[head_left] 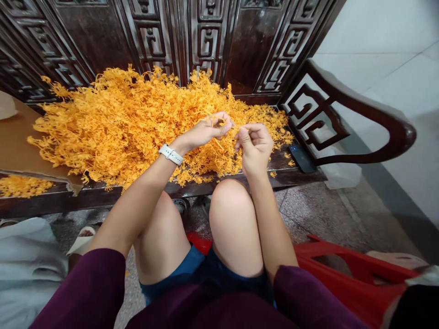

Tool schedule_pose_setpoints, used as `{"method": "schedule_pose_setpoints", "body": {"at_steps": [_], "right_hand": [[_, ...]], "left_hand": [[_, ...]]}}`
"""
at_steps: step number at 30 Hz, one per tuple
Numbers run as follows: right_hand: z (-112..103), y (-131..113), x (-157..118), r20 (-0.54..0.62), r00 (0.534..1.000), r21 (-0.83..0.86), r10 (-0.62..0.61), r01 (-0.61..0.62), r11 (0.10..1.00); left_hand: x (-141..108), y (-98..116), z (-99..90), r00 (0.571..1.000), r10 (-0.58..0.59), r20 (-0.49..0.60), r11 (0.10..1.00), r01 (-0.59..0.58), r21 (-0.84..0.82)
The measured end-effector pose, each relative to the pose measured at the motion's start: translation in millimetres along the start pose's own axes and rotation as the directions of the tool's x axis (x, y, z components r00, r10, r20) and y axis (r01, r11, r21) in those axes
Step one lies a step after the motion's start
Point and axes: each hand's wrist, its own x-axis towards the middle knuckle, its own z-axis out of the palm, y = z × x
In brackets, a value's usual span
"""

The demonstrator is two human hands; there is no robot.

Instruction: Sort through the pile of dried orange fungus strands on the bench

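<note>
A big heap of orange, thin-branched plastic pieces [137, 123] covers the dark wooden bench. Over its right part, my left hand [209, 130], with a white watch strap [171, 154] on the wrist, is curled around a thin orange strand [221, 146]. My right hand [255, 144] is close beside it, thumb and forefinger pinched on a small orange piece between the two hands. Its exact shape is too small to make out. The fingertips of both hands nearly meet.
The carved bench back [202, 41] rises behind the heap. A phone [302, 157] lies near the curved armrest [377, 123]. Cardboard [30, 137] stands at left, by more orange pieces. A red plastic stool [346, 274] is at lower right; someone's sandalled foot [85, 235] is at left.
</note>
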Motion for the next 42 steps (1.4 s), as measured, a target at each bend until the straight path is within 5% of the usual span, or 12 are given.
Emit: {"method": "schedule_pose_setpoints", "body": {"at_steps": [7,11,14,20,21,22,24,26,28,32,37,42], "right_hand": [[-1.4,-2.5,-0.2,0.075,0.992,-0.011,-0.106,0.107,0.994],[3.0,-33.0,-10.5,0.31,0.937,0.143,-0.163,0.124,0.982],[6.4,-60.2,-18.3,0.605,0.78,0.268,-0.157,-0.014,0.963],[-9.2,-43.3,-10.0,0.966,0.256,0.124,-0.044,-0.304,0.945],[-12.4,-33.5,-6.6,0.96,0.276,0.14,-0.048,-0.324,0.936],[-15.1,-24.0,-2.9,0.915,0.4,0.2,-0.048,-0.348,0.916],[-19.2,-8.7,5.4,0.645,0.763,0.34,0.043,-0.337,0.878],[-22.3,-0.1,13.6,0.32,0.931,0.36,0.176,-0.291,0.886],[-24.1,2.6,18.7,0.16,0.951,0.332,0.264,-0.304,0.893],[-17.2,-2.4,15.1,0.106,0.902,0.296,0.418,-0.429,0.853],[2.7,-13.0,3.1,0.041,0.983,0.041,0.18,-0.182,0.982],[4.9,-8.5,-2.1,0.14,0.984,-0.145,0.115,-0.095,0.985]], "left_hand": [[8.2,11.5,31.9,0.983,-0.021,-0.185,1.0,0.024,0.018],[12.6,1.4,8.6,0.929,0.051,-0.366,0.994,-0.011,0.111],[11.5,-7.0,-27.4,0.873,-0.018,-0.488,0.994,0.068,0.084],[-5.9,10.2,-49.1,0.914,-0.024,-0.404,0.998,-0.004,-0.069],[-8.4,13.8,-46.3,0.926,-0.029,-0.376,0.997,-0.001,-0.08],[-10.3,16.6,-43.5,0.937,-0.036,-0.347,0.996,0.004,-0.093],[-12.2,19.4,-39.6,0.952,-0.049,-0.303,0.992,0.011,-0.125],[-12.3,19.6,-38.9,0.955,-0.064,-0.289,0.987,0.019,-0.156],[-11.8,19.0,-39.8,0.956,-0.085,-0.282,0.983,0.034,-0.18],[-10.5,17.7,-39.7,0.966,-0.115,-0.232,0.98,0.071,-0.187],[-6.6,12.4,-30.0,0.989,-0.116,-0.091,0.989,0.107,-0.102],[-3.6,8.6,-16.8,0.995,-0.098,0.0,0.993,0.097,0.06]]}}
